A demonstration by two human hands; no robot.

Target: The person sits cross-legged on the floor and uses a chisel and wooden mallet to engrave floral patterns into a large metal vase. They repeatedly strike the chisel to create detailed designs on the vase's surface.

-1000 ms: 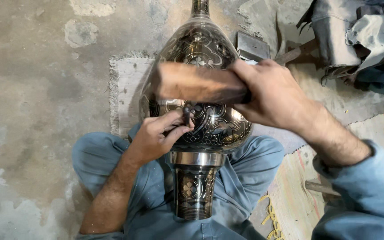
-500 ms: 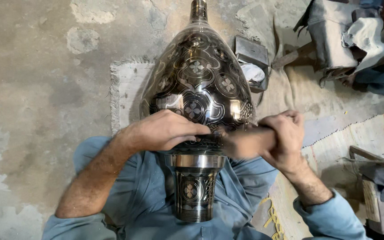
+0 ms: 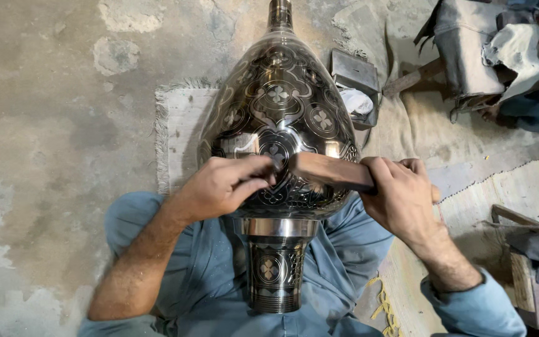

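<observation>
On the cracked grey concrete floor (image 3: 51, 143), a pale fringed woven mat (image 3: 179, 125) lies under the large dark engraved metal vase with silver floral medallions (image 3: 279, 118), which is tipped over your blue-trousered lap, cylindrical foot toward you, narrow neck pointing away. Beside its upper right sits a small grey metal box (image 3: 354, 72). Your right hand (image 3: 400, 196) is clenched around one end of the brown wooden block (image 3: 332, 171), pressed against the vase's belly. Your left hand (image 3: 226, 184) curls over the other end, fingertips pinching it.
</observation>
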